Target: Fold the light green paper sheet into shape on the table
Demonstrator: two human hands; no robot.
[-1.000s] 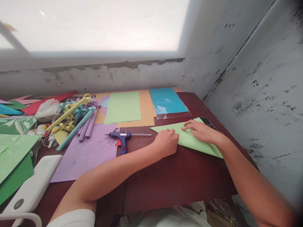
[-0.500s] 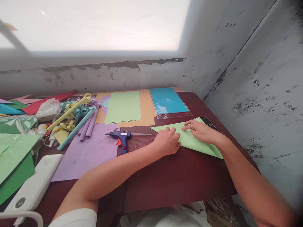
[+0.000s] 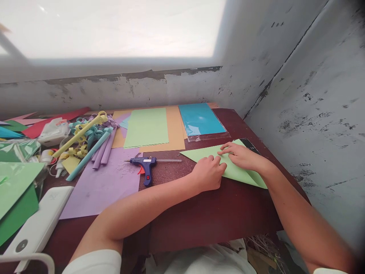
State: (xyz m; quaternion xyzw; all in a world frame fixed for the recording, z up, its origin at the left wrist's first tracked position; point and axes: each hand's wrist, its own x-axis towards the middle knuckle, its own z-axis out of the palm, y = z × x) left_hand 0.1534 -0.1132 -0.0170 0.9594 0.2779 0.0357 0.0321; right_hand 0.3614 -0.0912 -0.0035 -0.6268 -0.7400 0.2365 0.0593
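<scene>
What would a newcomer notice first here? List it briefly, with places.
Both hands press on a folded light green paper at the table's right side: left hand on its near edge, right hand flat on top. A blue glue gun lies mid-table, with rolled paper tubes left.

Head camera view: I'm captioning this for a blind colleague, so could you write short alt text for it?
Two bare hands press a folded light green paper flat on a dark red table, the left hand closed at its near edge, the right hand flat on top. A blue glue gun, coloured sheets and paper rolls lie to the left.
</scene>
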